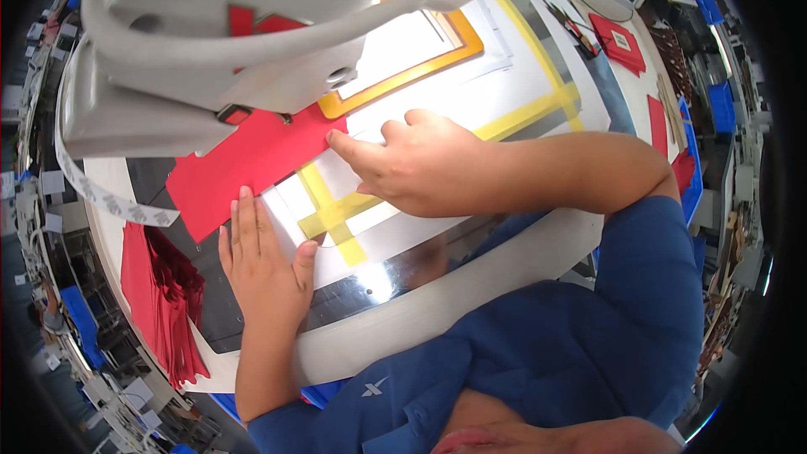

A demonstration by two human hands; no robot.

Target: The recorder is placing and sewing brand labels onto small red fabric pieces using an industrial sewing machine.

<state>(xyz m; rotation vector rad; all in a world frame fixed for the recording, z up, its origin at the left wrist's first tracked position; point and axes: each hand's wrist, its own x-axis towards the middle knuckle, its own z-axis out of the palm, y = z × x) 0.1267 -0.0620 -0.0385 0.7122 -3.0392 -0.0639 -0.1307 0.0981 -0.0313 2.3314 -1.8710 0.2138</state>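
Note:
A flat red fabric piece (261,155) lies slantwise under the arm of a pale grey sewing machine (143,118). My left hand (265,265) rests flat at its near edge, fingers stretched and thumb apart, the fingertips touching the fabric. At the fabric's right end, my right hand (420,164) presses with an outstretched index finger while its other fingers curl. Nothing shows in its grip. Beneath that hand is a white sheet (454,101) with yellow tape strips (530,113). A yellow-edged frame (403,81) lies beyond it. The machine hides the fabric's far part.
A stack of red fabric pieces (160,303) hangs over the table's left side. More red pieces (618,44) lie at the far right, beside a blue bin (691,168). A white measuring tape (118,206) curves from the machine. A thick grey cable (252,50) loops across its front.

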